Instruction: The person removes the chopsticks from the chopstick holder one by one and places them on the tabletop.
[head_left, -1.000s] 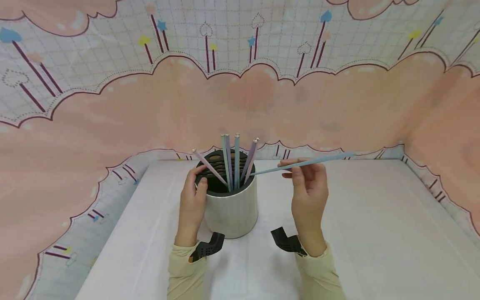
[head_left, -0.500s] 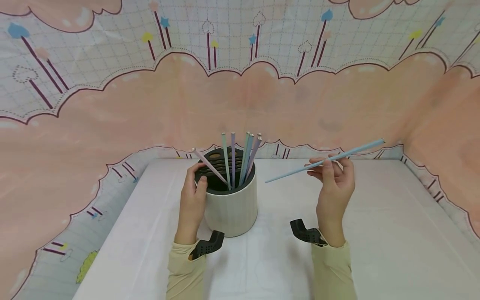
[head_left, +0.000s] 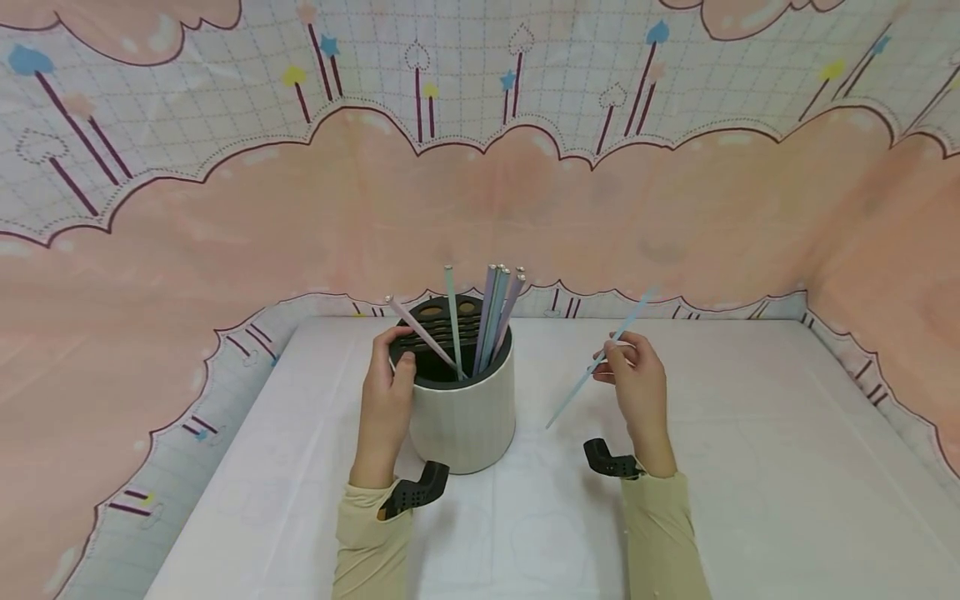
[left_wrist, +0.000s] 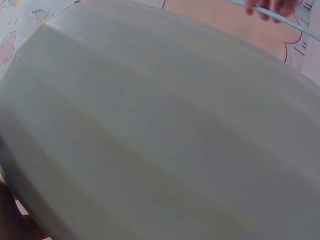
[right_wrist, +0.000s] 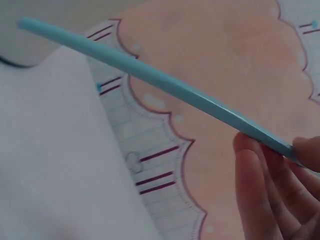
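Observation:
A round off-white utensil holder [head_left: 465, 429] with a black inner rim stands upright on the table. My left hand [head_left: 386, 408] grips its left rim, thumb toward the front and fingers at the side. In the left wrist view the holder's pale ribbed wall [left_wrist: 160, 120] fills most of the picture. To the right of the holder, my right hand [head_left: 641, 392] pinches a light blue chopstick [head_left: 573, 393] between thumb and fingers. The chopstick slants, its thin end down toward the table; in the right wrist view the blue chopstick [right_wrist: 150, 75] runs out from the fingertips.
Several pastel chopsticks with silvery ends lean in the holder: a pink chopstick [head_left: 422, 332] to the left, a green chopstick [head_left: 453, 321] mid-way, a bunch at the right. A black slotted insert [head_left: 438, 321] fills its back. A white cloth [head_left: 772, 467] covers the table; patterned fabric [head_left: 637, 208] hangs behind.
My right hand drew the blue chopstick rightward from the holder's rim, then came back left and lower, tilting it steeper. The chopsticks in the holder shifted, most bunching right. My left hand stayed put.

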